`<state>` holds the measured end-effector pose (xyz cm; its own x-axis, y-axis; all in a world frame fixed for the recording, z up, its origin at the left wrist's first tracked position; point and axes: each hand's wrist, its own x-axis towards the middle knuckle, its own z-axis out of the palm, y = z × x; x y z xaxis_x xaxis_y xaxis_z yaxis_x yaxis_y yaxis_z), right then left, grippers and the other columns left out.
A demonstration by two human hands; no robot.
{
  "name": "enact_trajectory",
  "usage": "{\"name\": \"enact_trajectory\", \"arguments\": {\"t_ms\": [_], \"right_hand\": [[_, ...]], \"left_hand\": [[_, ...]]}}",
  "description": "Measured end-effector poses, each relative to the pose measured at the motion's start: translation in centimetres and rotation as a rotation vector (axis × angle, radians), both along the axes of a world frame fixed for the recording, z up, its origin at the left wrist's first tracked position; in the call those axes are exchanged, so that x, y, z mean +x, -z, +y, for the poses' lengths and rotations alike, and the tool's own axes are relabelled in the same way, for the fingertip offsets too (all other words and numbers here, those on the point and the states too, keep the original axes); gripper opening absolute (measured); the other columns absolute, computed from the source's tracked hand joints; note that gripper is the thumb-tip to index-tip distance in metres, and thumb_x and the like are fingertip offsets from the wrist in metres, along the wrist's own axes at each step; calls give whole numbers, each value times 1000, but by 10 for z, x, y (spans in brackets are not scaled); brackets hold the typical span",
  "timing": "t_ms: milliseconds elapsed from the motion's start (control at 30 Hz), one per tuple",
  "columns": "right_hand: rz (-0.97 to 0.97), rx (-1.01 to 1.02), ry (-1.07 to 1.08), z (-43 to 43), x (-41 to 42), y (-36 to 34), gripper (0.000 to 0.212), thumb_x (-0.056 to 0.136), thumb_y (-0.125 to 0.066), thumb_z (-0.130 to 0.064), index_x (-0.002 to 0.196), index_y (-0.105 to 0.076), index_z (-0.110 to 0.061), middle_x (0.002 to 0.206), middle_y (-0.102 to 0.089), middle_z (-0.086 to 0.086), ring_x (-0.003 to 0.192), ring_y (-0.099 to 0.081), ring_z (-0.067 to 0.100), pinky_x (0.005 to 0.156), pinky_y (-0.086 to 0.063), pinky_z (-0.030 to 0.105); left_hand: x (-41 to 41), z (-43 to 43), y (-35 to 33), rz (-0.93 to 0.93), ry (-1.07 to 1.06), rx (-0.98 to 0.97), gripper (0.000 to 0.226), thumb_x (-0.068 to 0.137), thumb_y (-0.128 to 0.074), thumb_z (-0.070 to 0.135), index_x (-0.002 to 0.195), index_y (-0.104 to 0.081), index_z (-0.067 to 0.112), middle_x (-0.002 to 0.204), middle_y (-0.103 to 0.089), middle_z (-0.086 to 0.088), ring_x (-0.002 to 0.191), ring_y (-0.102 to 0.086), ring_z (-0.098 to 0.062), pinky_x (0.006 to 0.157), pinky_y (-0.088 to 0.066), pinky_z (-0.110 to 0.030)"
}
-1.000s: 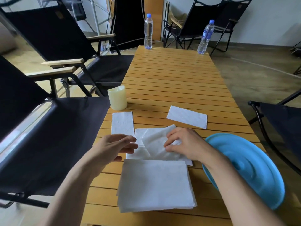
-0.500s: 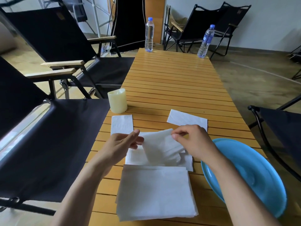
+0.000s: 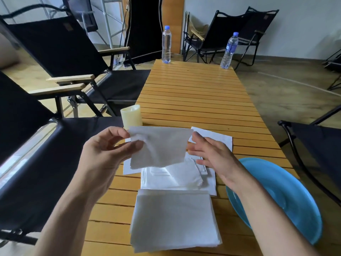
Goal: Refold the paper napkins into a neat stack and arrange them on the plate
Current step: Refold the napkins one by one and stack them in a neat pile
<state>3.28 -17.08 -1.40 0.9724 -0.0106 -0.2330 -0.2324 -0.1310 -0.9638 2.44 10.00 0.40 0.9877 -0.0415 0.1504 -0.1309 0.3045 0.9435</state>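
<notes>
Wood slats, honey-coloured, run crosswise over the long worktop (image 3: 193, 93) that I am looking down at. Above its near half, one white napkin (image 3: 162, 146) is held up in the air, opened out and hanging slack. The left hand (image 3: 105, 150) pinches its upper left corner between thumb and fingertips. The right hand (image 3: 212, 156) sits at the upper right corner with its fingers loosely spread and one fingertip against the paper's edge; I cannot tell whether it actually grips.

Below the raised sheet, a crumpled, half-opened napkin (image 3: 184, 178) lies flat on the slats. Just beyond the near edge sits a tidy stack of napkins (image 3: 173, 218), touching that crumpled one. A folded napkin (image 3: 127, 164) peeks out at the left edge, mostly hidden by the raised sheet, and another folded one (image 3: 214, 137) lies toward the right edge, behind the right hand. The blue plate (image 3: 276, 200) rests at the near right corner, tilted and overhanging the right edge, with nothing on it.

A cream candle (image 3: 131, 117) stands at the left edge. Two water bottles mark the far corners, one left (image 3: 166, 44) and one right (image 3: 229, 50). Black folding chairs with wooden armrests (image 3: 55, 48) line the left side, another chair (image 3: 317, 145) stands to the right, and more (image 3: 221, 37) stand against the pale wall beyond a grey floor.
</notes>
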Motion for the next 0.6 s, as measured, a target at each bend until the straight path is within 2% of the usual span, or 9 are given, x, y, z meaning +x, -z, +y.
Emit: {"name": "enact_trajectory", "arguments": {"t_ms": [33,100,167,233,300,367,433,533,600], "right_hand": [[35,36,-42,1,-1,-1,54,70,-65,-72,105,-68,-32,98,-76,-11,98,-72,6,93,-56,35],[71,106,-109,2,-4,-3,47,70,-71,-64,101,-70,-30,101,-76,-4,98,-72,13,90,-57,32],[48,178,-123,2,-6,-5,42,70,-77,-48,99,-74,-18,102,-77,6,92,-72,18,79,-57,27],[27,220,-88,1,-9,-8,40,67,-80,-38,96,-76,-11,98,-77,8,84,-71,18,71,-56,25],[14,240,-71,-1,-11,-10,38,66,-81,-33,95,-77,-10,95,-77,8,80,-71,16,68,-56,25],[6,244,-73,-2,-14,-11,35,67,-82,-30,95,-79,-9,96,-78,9,80,-72,16,67,-57,23],[1,239,-68,-2,-16,-13,34,65,-82,-27,94,-79,-9,99,-78,11,84,-72,18,72,-57,26],[-2,227,-42,-4,-19,-17,23,69,-83,-17,91,-78,-12,100,-77,12,91,-69,23,96,-51,48],[0,238,-22,-5,-20,-18,18,77,-79,-4,92,-76,-12,99,-78,10,92,-70,23,105,-45,54]], "left_hand": [[-1,1,-1,20,53,-61,38,55,-96,17,81,-69,19,90,-75,-5,85,-75,-21,72,-59,-24],[-2,1,0,61,97,-115,32,59,-90,7,81,-69,19,85,-74,-3,82,-74,-18,70,-58,-22],[-4,0,1,133,89,-113,32,58,-85,2,80,-71,19,77,-72,-1,76,-74,-16,67,-58,-21],[-7,-1,3,248,75,-89,40,56,-85,2,91,-72,16,81,-74,-6,75,-74,-19,64,-58,-24],[-10,-4,4,355,57,-1,53,61,-91,14,108,-68,10,95,-77,-16,78,-75,-25,62,-59,-27],[-13,-8,7,398,-3,178,66,59,-94,33,114,-65,10,93,-77,-18,76,-75,-27,60,-60,-30],[-15,-13,9,391,-85,273,72,50,-92,38,113,-65,16,87,-77,-16,75,-76,-27,59,-60,-29],[-15,-15,8,371,-118,232,76,43,-94,30,113,-66,20,82,-76,-13,76,-77,-28,60,-61,-28],[-14,-12,8,374,-102,192,78,42,-96,23,114,-67,21,78,-75,-11,78,-77,-29,62,-61,-28]]}}
